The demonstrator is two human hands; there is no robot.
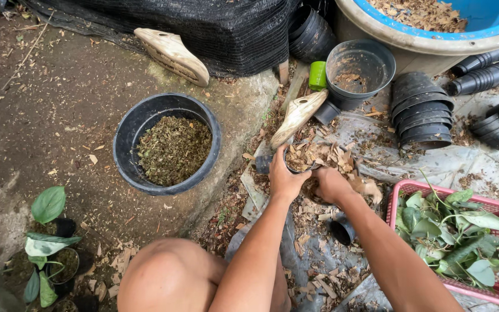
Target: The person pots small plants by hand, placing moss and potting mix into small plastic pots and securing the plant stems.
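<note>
My left hand [284, 179] grips the rim of a small black pot [297, 159] filled with dry brown leaf pieces. My right hand [331, 184] rests just right of that pot, down in a heap of dry leaves [342, 162], its fingers partly hidden by them. Both forearms reach in from the bottom edge, and my bare knee [166, 274] is at the lower left. Another small black pot [342, 230] lies empty on the plastic sheet below my right wrist.
A large black pot of chopped green-brown mulch [171, 147] stands left. A pink basket of leafy cuttings [463, 231] sits right. Stacks of black pots [423, 112], a grey bucket [359, 69], a green cup [317, 75], two wooden sandals and a blue-lined tub [434, 29] lie behind.
</note>
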